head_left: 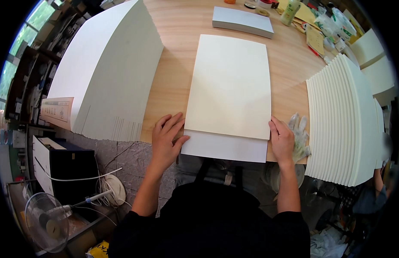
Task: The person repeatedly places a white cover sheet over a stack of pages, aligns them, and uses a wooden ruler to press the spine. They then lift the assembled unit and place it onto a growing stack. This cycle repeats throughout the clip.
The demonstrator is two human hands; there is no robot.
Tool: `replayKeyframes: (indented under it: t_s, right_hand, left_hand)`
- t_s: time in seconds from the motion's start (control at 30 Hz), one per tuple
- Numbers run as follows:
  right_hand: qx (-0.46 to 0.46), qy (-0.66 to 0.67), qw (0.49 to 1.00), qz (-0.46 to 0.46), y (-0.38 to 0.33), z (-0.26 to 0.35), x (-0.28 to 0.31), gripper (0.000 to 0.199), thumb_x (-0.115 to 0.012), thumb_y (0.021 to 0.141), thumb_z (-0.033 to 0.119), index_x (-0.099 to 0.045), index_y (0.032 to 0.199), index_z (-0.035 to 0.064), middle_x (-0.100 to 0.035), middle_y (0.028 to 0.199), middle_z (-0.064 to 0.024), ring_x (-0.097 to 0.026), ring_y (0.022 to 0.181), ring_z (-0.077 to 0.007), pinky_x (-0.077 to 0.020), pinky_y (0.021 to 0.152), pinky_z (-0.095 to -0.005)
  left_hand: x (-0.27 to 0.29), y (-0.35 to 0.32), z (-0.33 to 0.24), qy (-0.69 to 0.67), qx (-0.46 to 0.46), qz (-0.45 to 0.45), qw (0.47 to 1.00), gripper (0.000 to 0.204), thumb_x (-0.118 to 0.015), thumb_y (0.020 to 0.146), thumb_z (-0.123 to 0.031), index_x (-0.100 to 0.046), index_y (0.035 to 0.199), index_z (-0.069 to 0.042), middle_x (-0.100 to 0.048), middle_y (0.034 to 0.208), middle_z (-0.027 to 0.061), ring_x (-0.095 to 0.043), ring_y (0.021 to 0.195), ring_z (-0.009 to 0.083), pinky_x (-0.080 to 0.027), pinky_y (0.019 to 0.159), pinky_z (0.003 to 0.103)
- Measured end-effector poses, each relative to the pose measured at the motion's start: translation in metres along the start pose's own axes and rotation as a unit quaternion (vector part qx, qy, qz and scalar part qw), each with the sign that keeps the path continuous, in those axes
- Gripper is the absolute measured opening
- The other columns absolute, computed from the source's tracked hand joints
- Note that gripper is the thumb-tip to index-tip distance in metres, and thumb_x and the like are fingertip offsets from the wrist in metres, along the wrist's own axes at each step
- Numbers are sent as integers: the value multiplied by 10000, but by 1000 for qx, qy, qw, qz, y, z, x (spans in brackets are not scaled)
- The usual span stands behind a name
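Observation:
In front of me lies a cream sheet or thin stack of sheets, with a white sheet showing from under its near edge. My left hand rests at the left edge near the lower corner, fingers stretched and apart, thumb against the edge. My right hand is closed at the opposite edge, its thumb and curled fingers gripping the cream sheet's side near the corner. Beside that hand a pale work glove lies on the table.
A tall stack of white paper stands at the left. Several thick white bundles stand stacked at the right. Farther back are a smaller white paper stack, a bottle and clutter. A fan stands lower left.

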State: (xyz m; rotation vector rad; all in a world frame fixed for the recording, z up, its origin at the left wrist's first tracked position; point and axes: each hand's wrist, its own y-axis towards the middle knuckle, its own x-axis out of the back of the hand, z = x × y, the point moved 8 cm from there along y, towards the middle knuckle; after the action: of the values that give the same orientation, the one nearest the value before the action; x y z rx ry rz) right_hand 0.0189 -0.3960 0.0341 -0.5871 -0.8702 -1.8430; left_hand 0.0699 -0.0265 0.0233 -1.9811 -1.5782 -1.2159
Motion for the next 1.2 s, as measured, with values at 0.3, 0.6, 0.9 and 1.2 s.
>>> replayKeyframes:
  t_s: [0.3,0.6,0.9,1.2]
  right_hand:
    - [-170,42,973,149,-7,-10,8,277,-607,1039,238,-666,963,-21,-708,835,-184,-690,799,-370,-526,728,-430]
    - [49,-50,997,-9,-28,15,2,158,-681,999,157,-614,919,39,-651,883,-149,-630,767,-393,-501,677,-473]
    - [-140,40,989,30,-24,-15,27,126,-637,1019,165,-684,1004,49,-679,974,-136,-651,851,-362,-526,747,-467]
    - [25,-86,996,15,-45,-15,54,240,-638,1016,154,-703,1177,-12,-709,1213,-160,-648,1109,-360,-503,977,-438]
  left_hand:
    - [-1,0,-5,21,-13,-12,1000,519,-822,819,-139,-727,1329,-149,-664,1452,4,-507,1382,323,-378,1158,457]
    - [0,2,-8,17,-26,14,999,539,-787,820,-51,-711,1347,-133,-654,1469,29,-498,1391,352,-358,1180,469]
    - [13,22,-40,16,-59,10,998,505,-834,792,-160,-723,1284,-139,-630,1430,99,-531,1331,358,-397,1136,494]
    - [-37,35,-125,111,-242,201,943,875,-942,662,-359,-601,1437,-139,-558,1509,109,-566,1318,335,-451,1105,467]
